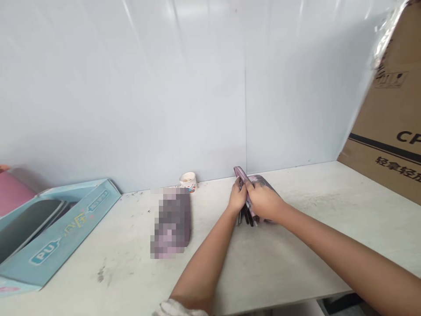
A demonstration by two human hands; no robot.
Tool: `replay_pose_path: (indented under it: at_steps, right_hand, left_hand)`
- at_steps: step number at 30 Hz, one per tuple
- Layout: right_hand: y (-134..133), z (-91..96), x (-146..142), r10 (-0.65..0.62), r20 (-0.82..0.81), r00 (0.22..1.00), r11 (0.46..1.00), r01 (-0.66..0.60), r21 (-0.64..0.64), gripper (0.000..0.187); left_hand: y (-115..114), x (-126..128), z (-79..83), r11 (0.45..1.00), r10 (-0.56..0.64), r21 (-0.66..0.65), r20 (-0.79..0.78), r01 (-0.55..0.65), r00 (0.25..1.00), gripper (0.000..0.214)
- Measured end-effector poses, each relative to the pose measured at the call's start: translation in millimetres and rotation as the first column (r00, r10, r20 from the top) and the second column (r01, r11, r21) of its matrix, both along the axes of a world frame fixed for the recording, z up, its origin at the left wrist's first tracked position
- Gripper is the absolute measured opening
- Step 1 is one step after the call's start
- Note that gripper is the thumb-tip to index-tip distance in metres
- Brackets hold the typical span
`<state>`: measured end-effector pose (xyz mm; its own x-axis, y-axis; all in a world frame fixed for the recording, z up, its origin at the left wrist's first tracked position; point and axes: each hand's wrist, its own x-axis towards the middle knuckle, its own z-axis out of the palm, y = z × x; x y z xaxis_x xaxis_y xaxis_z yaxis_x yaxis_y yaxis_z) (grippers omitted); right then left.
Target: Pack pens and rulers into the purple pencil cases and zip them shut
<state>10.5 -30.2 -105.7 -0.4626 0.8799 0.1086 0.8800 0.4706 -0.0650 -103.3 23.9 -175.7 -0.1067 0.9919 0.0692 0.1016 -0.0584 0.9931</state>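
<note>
Two bare hands close on one slim mauve-and-black bundle, held upright between them; its lower black edges reach down near the table, though whether they touch it cannot be told; the left hand clasps the near side, fingers curled around it, and the right hand presses over from the other side, so both are clenched on the same bundle; a flat grey-mauve piece shows just beyond the right hand, partly under it; left of the left hand lies a pixelated, unreadable mauve object on the table; beyond that object, against the wall panel, stands a small paper cup; farther left of both hands sits a pale blue box printed "PU", with a dark oval item inside and something pink past it; well right of the right hand, a cardboard carton leans by the wall; a white cuff shows below the left forearm.
</note>
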Motion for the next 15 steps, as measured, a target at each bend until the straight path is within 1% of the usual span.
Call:
replay_pose_path:
  at_steps: [1,2,3,5,6,8,10,12,13,14,15]
  right_hand:
    - [-0.7,0.5,-6.4,0.003,0.022,1.000,1.000,-0.003,0.005,0.070]
    - [-0.7,0.9,-11.4,0.002,0.037,0.999,1.000,-0.003,0.012,0.069]
    - [0.0,1.0,-14.5,0.000,0.046,0.999,1.000,-0.001,0.019,0.068]
    - [3.9,0.2,-14.2,-0.011,0.060,0.998,0.999,0.009,0.035,0.063]
    - [6.9,-0.5,-10.6,-0.022,0.071,0.997,0.999,0.019,0.042,0.062]
    - [14.6,-1.3,3.5,-0.051,0.093,0.994,0.997,0.047,0.054,0.062]
    - [23.0,0.9,25.5,-0.105,0.094,0.990,0.993,0.099,0.069,0.062]
    - [30.3,8.8,53.8,-0.178,0.053,0.983,0.980,0.172,0.099,0.060]
    - [32.8,15.4,69.7,-0.216,0.014,0.976,0.969,0.213,0.124,0.060]
    - [34.4,23.7,86.4,-0.243,-0.036,0.969,0.957,0.246,0.154,0.061]
    - [34.7,33.2,103.5,-0.256,-0.103,0.961,0.944,0.272,0.186,0.063]
  left_hand:
    - [-1.7,-7.1,-0.9,0.999,0.009,0.037,-0.098,-0.005,0.995,0.047]
    - [-3.6,-13.5,-1.9,0.996,0.031,0.086,-0.235,-0.011,0.972,0.048]
    - [-5.8,-19.3,-3.0,0.993,0.059,0.121,-0.378,-0.014,0.924,0.051]
    - [-11.2,-28.7,-5.0,0.995,0.086,0.091,-0.596,-0.039,0.798,0.056]
    - [-14.3,-32.1,-5.4,0.997,0.082,0.064,-0.679,-0.052,0.729,0.058]
    - [-20.2,-36.2,-4.2,0.997,0.075,0.043,-0.783,-0.066,0.617,0.058]
    - [-24.3,-36.9,-0.4,0.996,0.090,0.071,-0.826,-0.056,0.556,0.057]
    - [-24.8,-34.9,5.2,0.994,0.107,0.103,-0.828,-0.038,0.550,0.053]
    - [-23.5,-33.1,8.3,0.993,0.111,0.113,-0.815,-0.032,0.569,0.051]
    - [-21.2,-30.6,11.5,0.992,0.115,0.122,-0.788,-0.029,0.604,0.048]
    - [-18.0,-27.5,14.6,0.991,0.117,0.132,-0.739,-0.028,0.663,0.045]
